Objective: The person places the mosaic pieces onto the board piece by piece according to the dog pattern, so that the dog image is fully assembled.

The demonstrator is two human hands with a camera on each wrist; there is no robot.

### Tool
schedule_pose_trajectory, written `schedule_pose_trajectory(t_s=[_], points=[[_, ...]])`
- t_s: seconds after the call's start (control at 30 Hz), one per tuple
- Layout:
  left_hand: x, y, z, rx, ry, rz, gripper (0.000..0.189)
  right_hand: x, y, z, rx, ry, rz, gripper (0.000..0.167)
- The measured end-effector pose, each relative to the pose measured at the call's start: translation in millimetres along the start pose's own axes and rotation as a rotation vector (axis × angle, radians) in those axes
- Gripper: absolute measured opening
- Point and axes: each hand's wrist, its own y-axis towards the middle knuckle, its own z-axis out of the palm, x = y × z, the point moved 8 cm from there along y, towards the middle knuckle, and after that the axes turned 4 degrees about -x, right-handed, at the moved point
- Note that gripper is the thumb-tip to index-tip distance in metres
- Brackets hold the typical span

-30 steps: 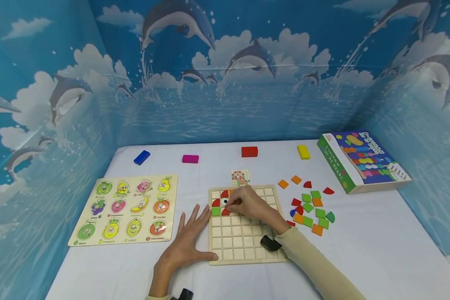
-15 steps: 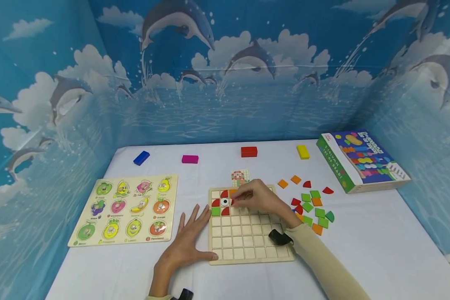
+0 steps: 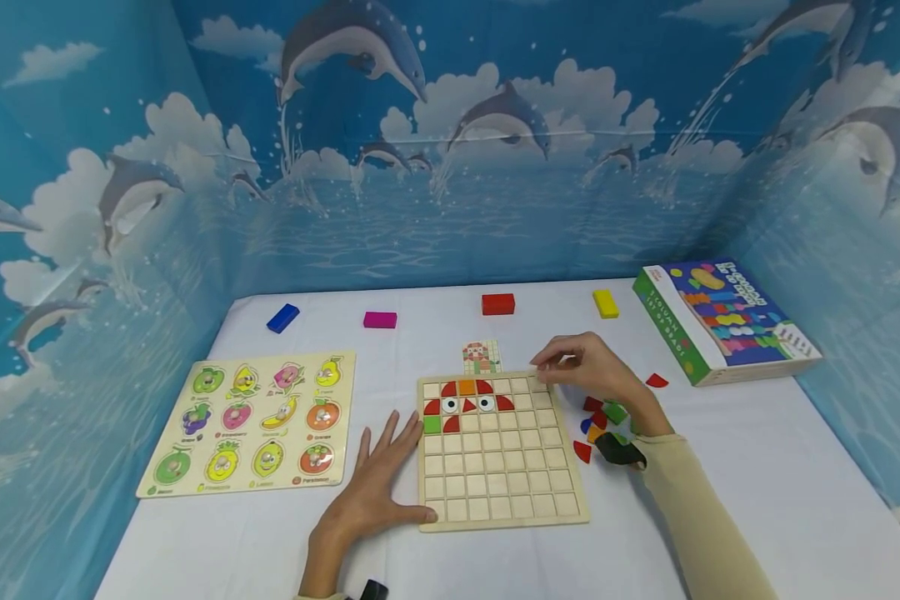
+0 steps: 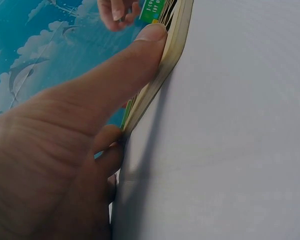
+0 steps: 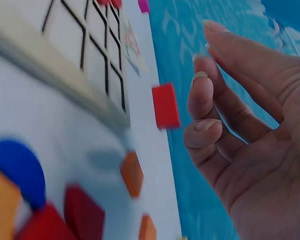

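Though flat, board against left grip

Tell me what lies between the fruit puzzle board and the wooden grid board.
The left hand and white cloth; the head view shows this, with the hand touching the wooden grid board near its lower-left corner.

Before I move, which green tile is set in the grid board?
The green square in the left column of the grid board, third row from the far edge; the other visible green pieces lie loose to the board's right.
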Motion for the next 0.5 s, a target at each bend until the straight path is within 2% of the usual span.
schedule_pose_trajectory(t_s=[0.07, 0.27, 0.5], points=[[1.1, 0.0, 1.3, 0.007, -0.005, -0.008, 0.130, -8.7, -7.0, -15.8, -0.033, -0.021, 0.031, 0.020], [2.5, 0.8, 2.9, 0.025, -0.005, -0.012, 0.130, -30.9, -31.1, -57.8, -0.131, -0.077, 0.015, 0.020], [2.0, 1.9, 0.4, 0.015, 0.009, -0.018, 0.132, -58.8, -47.4, -83.1, -0.172, -0.174, 0.048, 0.022]])
